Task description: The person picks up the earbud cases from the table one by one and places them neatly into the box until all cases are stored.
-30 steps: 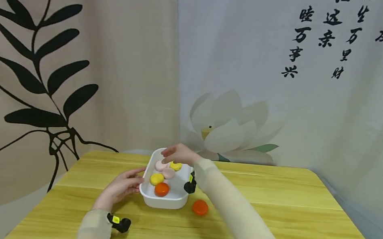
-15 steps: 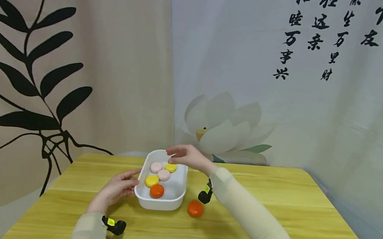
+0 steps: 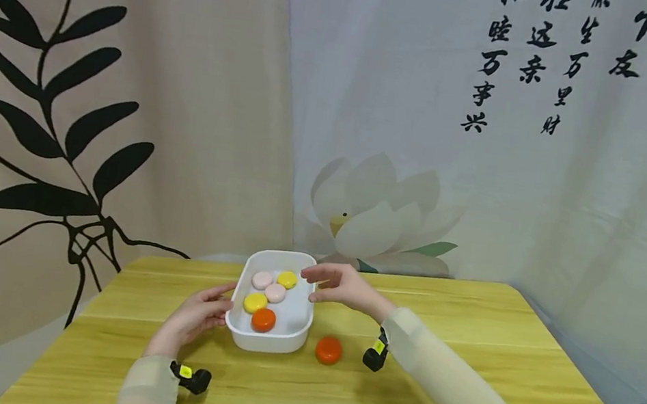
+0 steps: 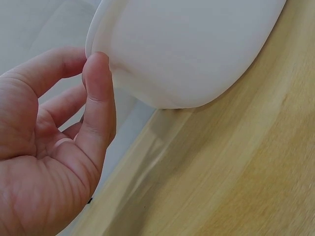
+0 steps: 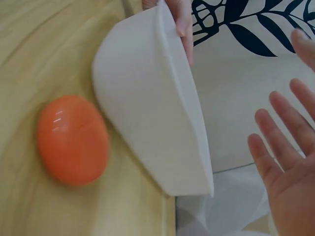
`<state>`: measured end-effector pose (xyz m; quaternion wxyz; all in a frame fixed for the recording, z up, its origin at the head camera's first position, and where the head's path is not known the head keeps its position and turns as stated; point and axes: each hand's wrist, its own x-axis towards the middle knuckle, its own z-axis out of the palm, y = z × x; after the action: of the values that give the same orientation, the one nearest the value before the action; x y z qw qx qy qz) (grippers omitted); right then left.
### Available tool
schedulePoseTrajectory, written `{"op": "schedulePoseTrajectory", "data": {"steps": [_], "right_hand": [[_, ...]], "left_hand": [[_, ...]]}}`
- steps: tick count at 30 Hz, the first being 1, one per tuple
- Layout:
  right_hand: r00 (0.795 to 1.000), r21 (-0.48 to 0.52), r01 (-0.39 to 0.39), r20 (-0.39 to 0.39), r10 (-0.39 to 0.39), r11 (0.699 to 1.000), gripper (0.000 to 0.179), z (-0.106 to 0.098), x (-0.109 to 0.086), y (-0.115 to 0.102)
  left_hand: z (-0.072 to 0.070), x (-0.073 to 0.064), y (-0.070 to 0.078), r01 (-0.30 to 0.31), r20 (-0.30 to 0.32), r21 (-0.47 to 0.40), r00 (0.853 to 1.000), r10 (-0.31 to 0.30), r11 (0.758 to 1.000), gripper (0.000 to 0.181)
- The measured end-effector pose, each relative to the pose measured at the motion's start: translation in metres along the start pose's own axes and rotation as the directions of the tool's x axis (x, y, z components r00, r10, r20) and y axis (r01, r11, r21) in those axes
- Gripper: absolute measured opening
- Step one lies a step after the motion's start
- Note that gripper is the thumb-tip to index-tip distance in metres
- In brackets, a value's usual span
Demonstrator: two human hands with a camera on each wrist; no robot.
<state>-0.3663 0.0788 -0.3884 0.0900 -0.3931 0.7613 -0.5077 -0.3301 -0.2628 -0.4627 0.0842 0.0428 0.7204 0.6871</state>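
My left hand (image 3: 194,317) holds the left side of a white rectangular box (image 3: 287,345), thumb (image 4: 99,81) on the rim and the other fingers behind it. Inside lie rounded discs: two pale pink, two yellow and a glossy orange disc (image 3: 263,320). On the table, just right of the box, sits another orange disc (image 3: 329,350), also large in the right wrist view (image 5: 73,140). Over the box's right rim hovers my right hand (image 3: 350,290), fingers spread and holding nothing. Its palm and fingertips show at the right of the right wrist view.
A light wooden table (image 3: 438,356) carries everything; the box stands close to its far edge. Behind hangs a curtain (image 3: 218,111) printed with dark leaves, a pale lotus and black characters. Small black cameras (image 3: 377,353) are strapped to both wrists.
My right hand has drawn back to the right, from above the box's far part to its right rim. The left hand stays at the box; the head view has shifted slightly.
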Motion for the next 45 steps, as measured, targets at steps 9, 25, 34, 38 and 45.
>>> {"op": "schedulePoseTrajectory", "data": {"steps": [9, 25, 34, 38, 45], "right_hand": [[1.0, 0.072, -0.02, 0.018, 0.019, 0.997, 0.049, 0.0, -0.028, 0.016], [0.989, 0.06, -0.11, 0.103, 0.104, 0.992, 0.047, 0.011, -0.054, 0.046], [0.979, 0.037, -0.165, 0.128, 0.159, 0.986, 0.048, 0.014, -0.058, 0.054], [0.973, 0.046, -0.18, 0.153, 0.171, 0.983, 0.049, 0.016, -0.058, 0.058], [0.967, 0.025, -0.195, 0.173, 0.188, 0.981, 0.047, 0.023, -0.06, 0.063]], "left_hand": [[-0.002, 0.0, 0.0, -0.002, 0.02, -0.016, 1.0, 0.003, 1.0, 0.059], [-0.003, 0.002, 0.0, 0.009, 0.012, -0.006, 1.0, -0.009, 1.0, 0.061], [-0.003, 0.005, -0.002, 0.015, 0.005, -0.011, 1.0, -0.015, 1.0, 0.061], [-0.003, 0.005, -0.002, 0.01, 0.008, -0.006, 1.0, -0.01, 1.0, 0.06], [-0.003, 0.004, -0.002, 0.013, 0.003, -0.001, 1.0, -0.013, 1.0, 0.059]]}}
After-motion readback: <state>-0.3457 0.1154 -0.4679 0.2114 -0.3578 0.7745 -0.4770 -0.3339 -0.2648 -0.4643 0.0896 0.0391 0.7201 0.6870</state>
